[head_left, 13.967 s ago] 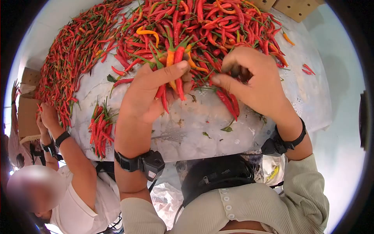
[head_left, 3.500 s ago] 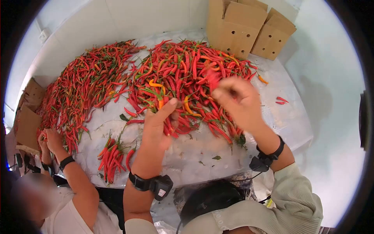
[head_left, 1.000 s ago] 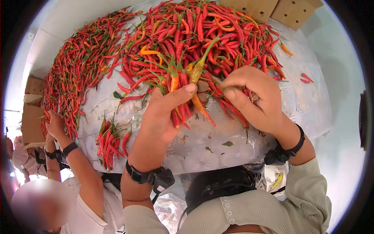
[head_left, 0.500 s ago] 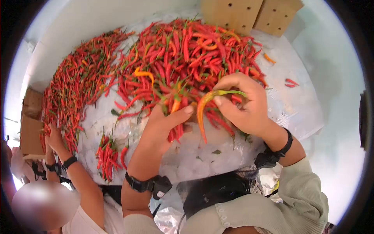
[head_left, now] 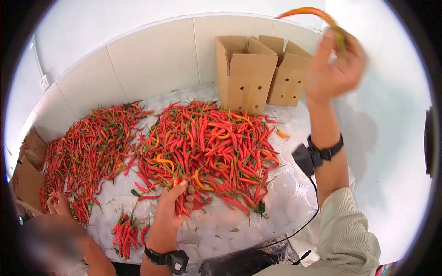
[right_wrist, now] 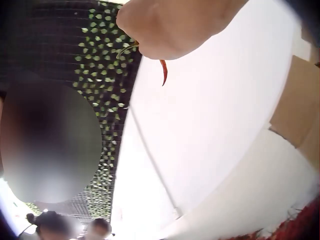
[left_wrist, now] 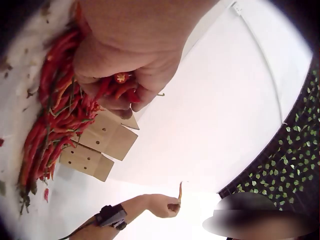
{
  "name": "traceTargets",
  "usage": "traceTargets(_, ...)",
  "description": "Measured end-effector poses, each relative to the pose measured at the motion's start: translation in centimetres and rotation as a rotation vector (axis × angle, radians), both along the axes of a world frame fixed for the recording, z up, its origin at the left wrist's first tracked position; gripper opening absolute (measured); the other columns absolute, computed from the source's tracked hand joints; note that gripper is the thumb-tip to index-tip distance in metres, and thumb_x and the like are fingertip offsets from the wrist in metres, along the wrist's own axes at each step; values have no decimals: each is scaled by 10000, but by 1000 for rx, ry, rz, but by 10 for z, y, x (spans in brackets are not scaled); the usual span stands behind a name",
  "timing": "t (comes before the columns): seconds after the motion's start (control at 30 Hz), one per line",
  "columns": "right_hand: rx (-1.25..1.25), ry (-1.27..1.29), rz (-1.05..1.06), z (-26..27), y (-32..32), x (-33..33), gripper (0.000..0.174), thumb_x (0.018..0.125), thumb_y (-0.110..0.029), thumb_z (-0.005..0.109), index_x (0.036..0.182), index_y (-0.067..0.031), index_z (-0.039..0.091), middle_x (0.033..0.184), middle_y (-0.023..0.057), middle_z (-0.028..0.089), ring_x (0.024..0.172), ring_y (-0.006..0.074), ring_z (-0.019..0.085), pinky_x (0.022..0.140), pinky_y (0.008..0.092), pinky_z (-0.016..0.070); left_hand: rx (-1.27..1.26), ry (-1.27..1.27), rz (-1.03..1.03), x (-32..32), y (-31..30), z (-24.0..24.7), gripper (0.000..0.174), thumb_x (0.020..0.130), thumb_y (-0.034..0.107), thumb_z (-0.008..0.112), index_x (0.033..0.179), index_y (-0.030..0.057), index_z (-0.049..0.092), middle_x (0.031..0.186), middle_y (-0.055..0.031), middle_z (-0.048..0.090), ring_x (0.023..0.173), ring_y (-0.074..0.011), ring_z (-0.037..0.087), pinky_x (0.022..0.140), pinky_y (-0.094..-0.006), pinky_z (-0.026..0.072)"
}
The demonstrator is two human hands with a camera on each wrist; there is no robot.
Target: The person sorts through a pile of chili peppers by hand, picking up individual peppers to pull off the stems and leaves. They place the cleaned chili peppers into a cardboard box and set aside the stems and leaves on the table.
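The right hand (head_left: pixel 336 69) is raised high at the upper right, pinching a curved orange-red chili (head_left: pixel 309 11) near its green stem end. In the right wrist view the chili's red tip (right_wrist: pixel 164 73) sticks out below that hand (right_wrist: pixel 175 27). Low over the near edge of the large chili pile (head_left: pixel 207 142), the left hand (head_left: pixel 171 202) grips a small bunch of chilies. Several red ends of that bunch (left_wrist: pixel 117 87) show between the fingers of the left hand (left_wrist: pixel 132 55) in the left wrist view.
Two open cardboard boxes (head_left: pixel 251 69) stand behind the pile. A second chili heap (head_left: pixel 87 152) spreads at the left, beside another box (head_left: pixel 30 184). A small chili bunch (head_left: pixel 125 237) lies near the front edge. Another person's hand (head_left: pixel 60 206) is at far left.
The right hand has risen from beside the left hand to the upper right, carrying the orange chili. The left hand still grips its bunch. The head view has tilted up, showing more wall and boxes.
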State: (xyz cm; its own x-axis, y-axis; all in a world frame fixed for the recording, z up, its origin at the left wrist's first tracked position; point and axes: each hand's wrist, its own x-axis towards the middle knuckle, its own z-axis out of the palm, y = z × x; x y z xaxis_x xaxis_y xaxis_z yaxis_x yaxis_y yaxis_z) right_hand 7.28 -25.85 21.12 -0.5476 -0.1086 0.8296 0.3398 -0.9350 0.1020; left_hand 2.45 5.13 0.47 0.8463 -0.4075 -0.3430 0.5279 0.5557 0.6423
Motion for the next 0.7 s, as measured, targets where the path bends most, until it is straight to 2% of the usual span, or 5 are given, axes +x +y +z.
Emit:
traceTargets(0.03, -83, 35, 173, 1, -15, 27, 217, 783, -150, 691, 931, -18, 603, 864, 83, 613, 719, 146, 578, 646, 261, 479, 23, -9, 12, 0, 0, 0, 138, 838, 156, 601, 942, 70, 570, 753, -26, 597, 579, -102, 556, 449, -205, 424)
traceTargets(0.17, 145, 1082, 19, -36, -20, 64, 264, 795, -173, 638, 1007, -17, 612, 844, 87, 640, 762, 136, 604, 705, 259, 478, 54, -45, 35, -3, -2, 4, 144, 832, 158, 610, 940, 70, 572, 746, -22, 593, 574, -102, 552, 440, -206, 418)
traceTargets(0.27, 139, 1049, 300, -80, 5, 49, 211, 775, -165, 643, 937, -31, 629, 832, 109, 653, 705, 189, 627, 665, 297, 494, 48, -38, 61, -1, 1, 3, 152, 830, 171, 620, 933, 70, 572, 735, -17, 586, 575, -101, 549, 442, -208, 409)
traceTargets(0.47, 79, 1558, 571, -174, 40, -14, 155, 774, -123, 636, 885, -15, 628, 797, 102, 652, 688, 177, 624, 640, 291, 487, -1, -52, 26, 2, 4, -8, 151, 832, 192, 627, 899, 70, 567, 708, -12, 565, 552, -86, 517, 435, -215, 385)
traceTargets(0.7, -250, 1533, 327, -199, 63, -45, 195, 702, -163, 700, 854, -60, 636, 825, 93, 572, 825, 281, 551, 728, 373, 450, 51, -21, 2, -3, -6, -2, 179, 834, 149, 603, 977, 41, 586, 792, -55, 630, 666, -134, 603, 520, -239, 468)
